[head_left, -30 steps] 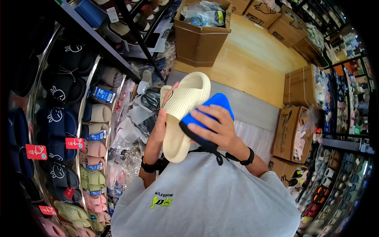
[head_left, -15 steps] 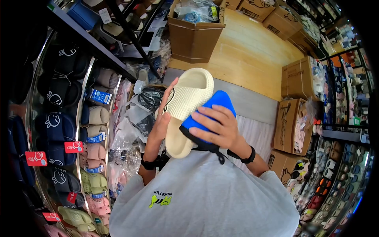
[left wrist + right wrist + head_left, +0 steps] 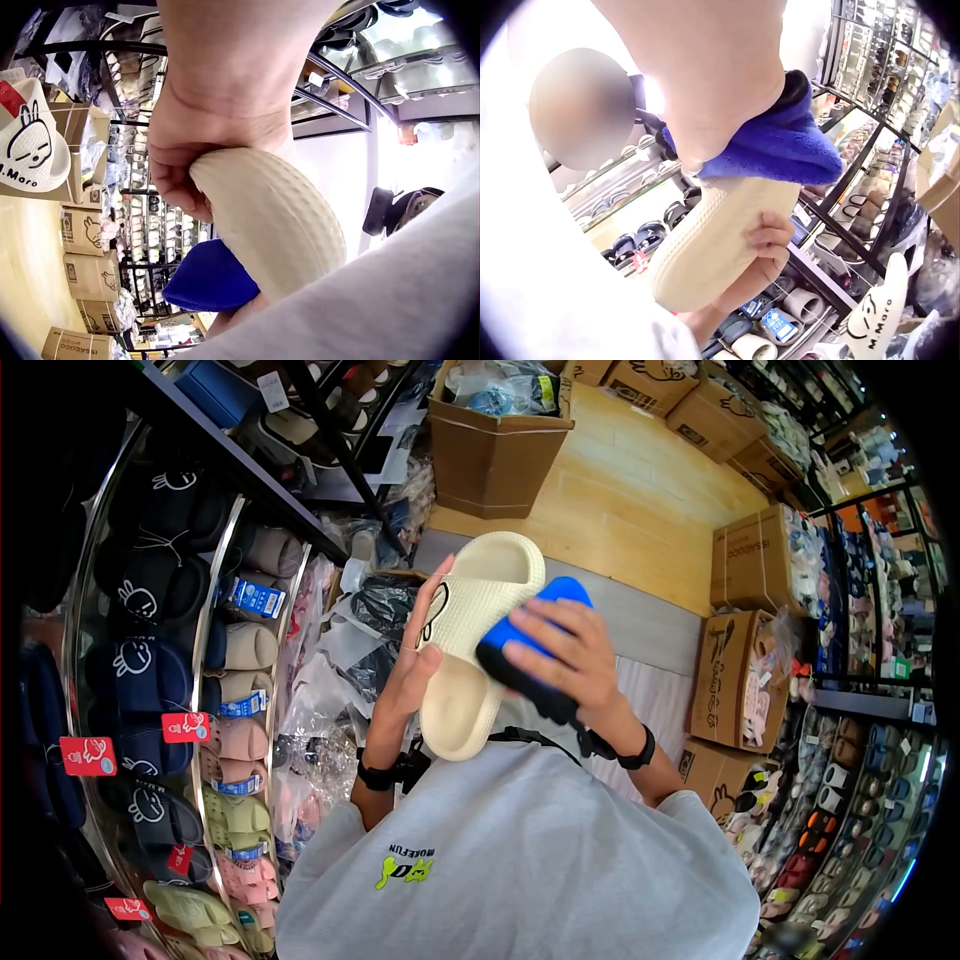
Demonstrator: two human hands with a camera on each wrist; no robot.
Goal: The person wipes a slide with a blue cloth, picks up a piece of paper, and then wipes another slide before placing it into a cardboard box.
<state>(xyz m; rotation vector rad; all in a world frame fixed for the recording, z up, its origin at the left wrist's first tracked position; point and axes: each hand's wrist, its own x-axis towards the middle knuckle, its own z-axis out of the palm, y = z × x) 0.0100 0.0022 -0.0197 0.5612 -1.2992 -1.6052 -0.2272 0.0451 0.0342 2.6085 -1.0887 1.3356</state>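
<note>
A cream slide sandal point(image 3: 462, 705) with a textured strap is gripped along its side by the left hand point(image 3: 408, 675), toe end pointing away from the body. The right hand point(image 3: 572, 660) holds a blue cloth pad with black trim point(image 3: 565, 592) at the sandal's right edge. In the right wrist view, the blue fuzzy pad point(image 3: 784, 150) lies over part of the sandal point(image 3: 705, 247), with left fingers curled on the sole. A second cream sandal point(image 3: 34, 142) with a rabbit drawing hangs off to one side in the left wrist view.
Racks of slippers point(image 3: 140, 660) stand on the left, with plastic-wrapped goods point(image 3: 320, 730) beside them. A tall carton point(image 3: 495, 465) holding bags is ahead; more cartons point(image 3: 735, 680) line the right, before shelves of shoes point(image 3: 860, 810).
The sandal has moved slightly up and right over the last second. The right hand and blue pad have shifted a little, and the pad has turned.
</note>
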